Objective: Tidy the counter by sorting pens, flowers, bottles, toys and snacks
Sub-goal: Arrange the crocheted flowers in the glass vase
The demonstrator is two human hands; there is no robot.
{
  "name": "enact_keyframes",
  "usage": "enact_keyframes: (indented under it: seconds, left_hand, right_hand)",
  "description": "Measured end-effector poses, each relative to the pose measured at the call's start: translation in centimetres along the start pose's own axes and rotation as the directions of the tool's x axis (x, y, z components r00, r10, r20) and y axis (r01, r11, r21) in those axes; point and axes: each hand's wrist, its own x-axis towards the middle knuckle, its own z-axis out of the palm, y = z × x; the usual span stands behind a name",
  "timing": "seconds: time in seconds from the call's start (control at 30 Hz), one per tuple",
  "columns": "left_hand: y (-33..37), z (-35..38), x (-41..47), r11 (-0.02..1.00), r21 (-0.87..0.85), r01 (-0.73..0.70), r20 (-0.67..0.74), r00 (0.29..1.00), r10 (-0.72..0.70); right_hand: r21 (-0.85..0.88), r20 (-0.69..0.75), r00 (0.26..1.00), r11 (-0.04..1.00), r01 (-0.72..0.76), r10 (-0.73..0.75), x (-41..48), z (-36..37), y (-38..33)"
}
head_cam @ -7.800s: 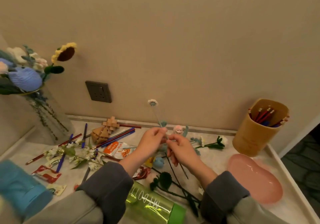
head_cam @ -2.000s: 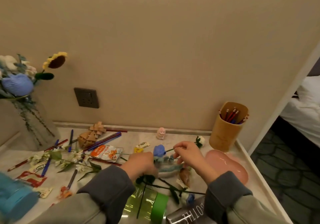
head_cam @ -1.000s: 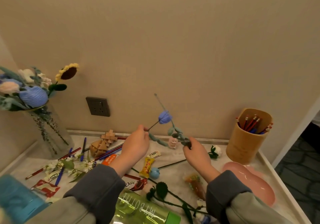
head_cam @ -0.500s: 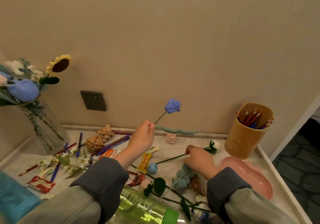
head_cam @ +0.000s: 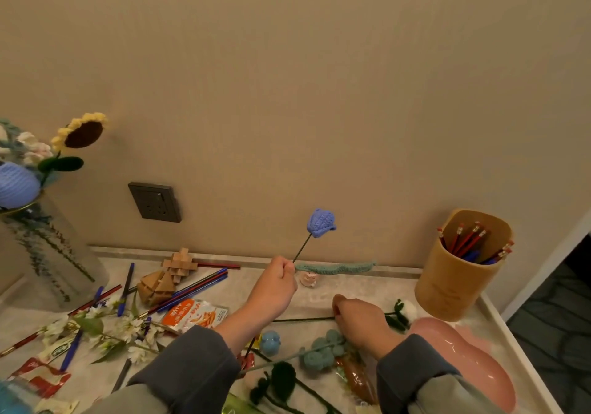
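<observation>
Right hand [head_cam: 361, 321] dropped to counter [head_cam: 256, 284] | left hand [head_cam: 275, 285] pinches blue flower [head_cam: 319, 228]

Pretty dim, warm yellowish light all over, nothing harsh, and the shadows are soft and faint. There's a small glare streak on the pink dish [head_cam: 463, 365]. The wide-angle lens bends the wall [head_cam: 319, 77] edges, and the blue bottle [head_cam: 12, 401] bottom left is smeared out of focus.
</observation>
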Motion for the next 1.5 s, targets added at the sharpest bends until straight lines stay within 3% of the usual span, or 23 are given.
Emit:
enact_keyframes:
  seconds: [0.2, 0.3, 0.43, 0.5, 0.63, 0.77, 0.83, 0.97, 1.23, 1.37, 1.5]
  left_hand:
    - [0.3, 0.0, -0.3, 0.999, 0.043, -0.009, -0.051, 0.999, 0.011]
    - [0.4, -0.5, -0.8, 0.997, 0.074, -0.007, -0.080, 0.997, 0.013]
    - [0.5, -1.6, -2.3, 0.995, 0.097, -0.024, -0.183, 0.982, 0.042]
    - [0.7, -2.6, -3.0, 0.993, 0.096, -0.072, -0.272, 0.957, 0.096]
    - [1.2, -4.9, -4.2, 0.988, -0.004, -0.156, -0.376, 0.915, 0.143]
    - [1.2, -8.8, -5.8, 0.969, -0.129, -0.212, -0.467, 0.875, 0.129]
    - [1.0, -11.0, -6.6, 0.968, -0.140, -0.208, -0.506, 0.855, 0.111]
    - [0.0, -15.5, -8.3, 0.971, -0.140, -0.192, -0.567, 0.820, 0.080]
    - [-2.3, -23.9, -10.6, 0.961, -0.161, -0.223, -0.645, 0.761, 0.069]
    - [-2.4, -28.8, -10.6, 0.956, -0.138, -0.260, -0.716, 0.693, 0.086]
    - [-1.6, -34.0, -10.3, 0.928, -0.177, -0.327, -0.730, 0.676, 0.099]
  right_hand:
    - [-0.007, -0.267, 0.958, 0.994, 0.107, -0.105, -0.1, -0.9, -2.3]
    - [0.182, -0.453, 0.890, 0.972, 0.150, -0.052, -0.6, -2.1, -4.5]
    - [0.447, -0.549, 0.833, 0.867, 0.220, 0.072, -1.6, -4.0, -7.6]
    - [0.621, -0.542, 0.830, 0.728, 0.290, 0.131, -2.1, -4.9, -9.4]
    - [0.870, -0.453, 0.859, 0.328, 0.368, 0.238, -2.8, -7.6, -12.8]
    - [0.941, -0.330, 0.916, 0.002, 0.338, 0.228, -2.6, -11.0, -16.7]
    - [0.943, -0.309, 0.936, -0.071, 0.324, 0.169, -2.5, -12.4, -18.7]
    - [0.948, -0.317, 0.948, -0.006, 0.317, 0.000, -2.3, -14.1, -23.1]
    - [0.929, -0.349, 0.919, 0.060, 0.365, -0.185, -2.0, -16.2, -32.1]
    - [0.849, -0.493, 0.854, 0.124, 0.514, -0.166, -1.6, -18.3, -35.6]
    - [0.741, -0.630, 0.764, 0.184, 0.645, -0.140, -0.9, -20.9, -38.3]
